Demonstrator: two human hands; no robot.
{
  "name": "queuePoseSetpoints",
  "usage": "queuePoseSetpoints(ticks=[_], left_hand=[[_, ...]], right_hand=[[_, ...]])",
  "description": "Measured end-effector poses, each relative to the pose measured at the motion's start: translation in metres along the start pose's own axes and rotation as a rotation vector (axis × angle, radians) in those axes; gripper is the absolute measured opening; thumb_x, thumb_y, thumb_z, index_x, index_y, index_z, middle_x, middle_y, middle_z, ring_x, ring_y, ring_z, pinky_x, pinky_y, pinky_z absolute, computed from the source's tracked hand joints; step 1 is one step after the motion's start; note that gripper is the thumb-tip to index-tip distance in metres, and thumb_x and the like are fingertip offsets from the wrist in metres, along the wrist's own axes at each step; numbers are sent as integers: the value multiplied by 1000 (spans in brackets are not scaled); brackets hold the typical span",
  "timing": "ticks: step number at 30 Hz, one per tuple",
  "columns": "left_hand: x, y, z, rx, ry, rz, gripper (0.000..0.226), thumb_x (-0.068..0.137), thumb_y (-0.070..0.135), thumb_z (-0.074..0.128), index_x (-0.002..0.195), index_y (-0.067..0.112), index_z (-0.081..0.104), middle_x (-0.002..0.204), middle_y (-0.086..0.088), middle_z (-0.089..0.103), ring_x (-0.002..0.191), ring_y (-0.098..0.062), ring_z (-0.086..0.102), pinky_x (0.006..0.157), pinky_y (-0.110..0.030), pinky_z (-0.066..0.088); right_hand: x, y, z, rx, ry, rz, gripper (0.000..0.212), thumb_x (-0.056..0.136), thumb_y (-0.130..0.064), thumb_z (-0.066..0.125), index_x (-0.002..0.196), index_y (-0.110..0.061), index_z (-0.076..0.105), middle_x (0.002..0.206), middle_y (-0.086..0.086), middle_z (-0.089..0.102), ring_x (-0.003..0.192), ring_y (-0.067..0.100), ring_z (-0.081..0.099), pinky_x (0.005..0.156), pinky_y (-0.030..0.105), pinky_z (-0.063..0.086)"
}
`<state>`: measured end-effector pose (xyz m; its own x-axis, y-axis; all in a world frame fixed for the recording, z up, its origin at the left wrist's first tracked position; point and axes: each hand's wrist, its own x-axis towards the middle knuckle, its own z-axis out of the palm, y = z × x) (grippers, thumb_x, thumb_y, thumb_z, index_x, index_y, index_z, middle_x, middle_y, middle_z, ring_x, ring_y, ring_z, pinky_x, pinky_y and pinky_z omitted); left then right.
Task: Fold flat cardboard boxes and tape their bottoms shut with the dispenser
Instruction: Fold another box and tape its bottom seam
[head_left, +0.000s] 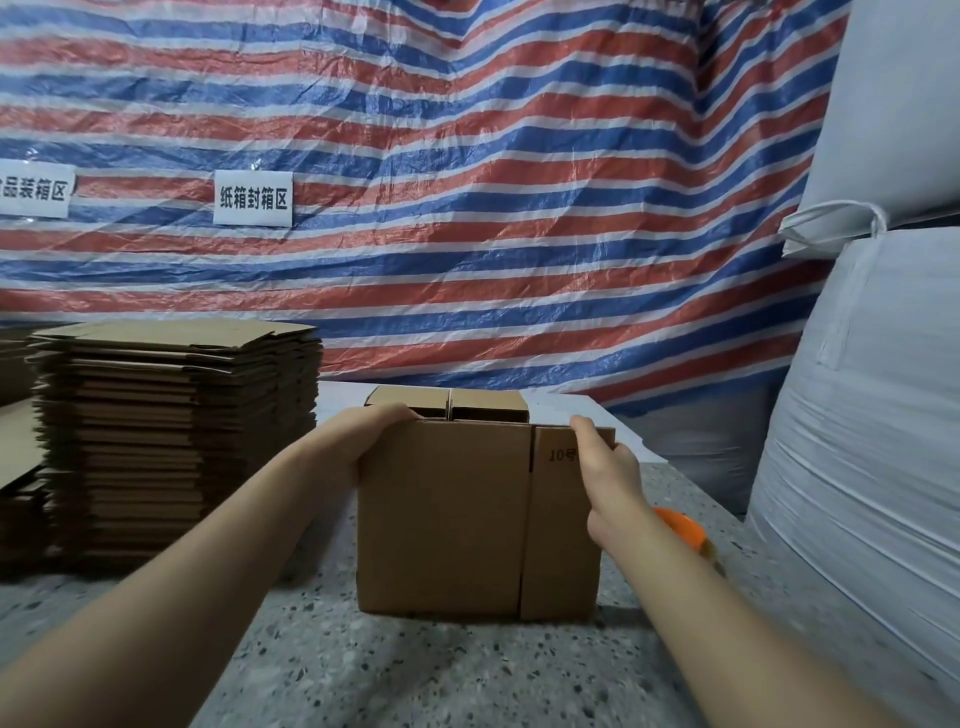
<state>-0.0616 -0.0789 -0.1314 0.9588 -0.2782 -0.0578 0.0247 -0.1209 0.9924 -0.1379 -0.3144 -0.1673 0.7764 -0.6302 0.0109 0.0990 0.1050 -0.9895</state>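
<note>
— Where are the hands?
— The left hand (363, 436) curls its fingers over the top left edge of the upright brown cardboard box (467, 519); the right hand (602, 467) grips its top right corner.
— And the box?
— It stands on the speckled grey stone bench (415, 670). An orange tape dispenser (685, 532) shows just behind the right wrist. A tall stack of flat brown cardboard boxes (176, 441) sits to the left.
</note>
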Motion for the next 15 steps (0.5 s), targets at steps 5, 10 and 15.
queuePoseSetpoints(ticks=[5, 10, 15], left_hand=[[-7, 5, 15, -69, 96, -39, 24, 90, 28, 65, 108, 14, 69, 98, -15, 74, 88, -27, 70, 83, -41, 58], [-9, -1, 28, -209, 77, -4, 21, 101, 20, 43, 112, 23, 61, 104, -9, 70, 89, -23, 67, 73, -36, 56], [-19, -34, 37, -384, -45, -24, 55, 99, 50, 40, 80, 16, 80, 78, -10, 74, 65, -19, 72, 65, -33, 52]], right_hand=[[5, -2, -4, -22, -82, -67, 50, 94, -55, 50, 117, -14, 65, 109, 11, 73, 104, 29, 68, 96, 51, 53], [15, -5, -17, 0, -417, -52, 50, 90, -58, 48, 94, -14, 71, 87, 11, 71, 85, 24, 69, 83, 41, 54], [22, 14, -25, 106, -394, 44, 68, 76, -76, 46, 97, -21, 80, 104, 12, 77, 97, 26, 74, 85, 40, 55]])
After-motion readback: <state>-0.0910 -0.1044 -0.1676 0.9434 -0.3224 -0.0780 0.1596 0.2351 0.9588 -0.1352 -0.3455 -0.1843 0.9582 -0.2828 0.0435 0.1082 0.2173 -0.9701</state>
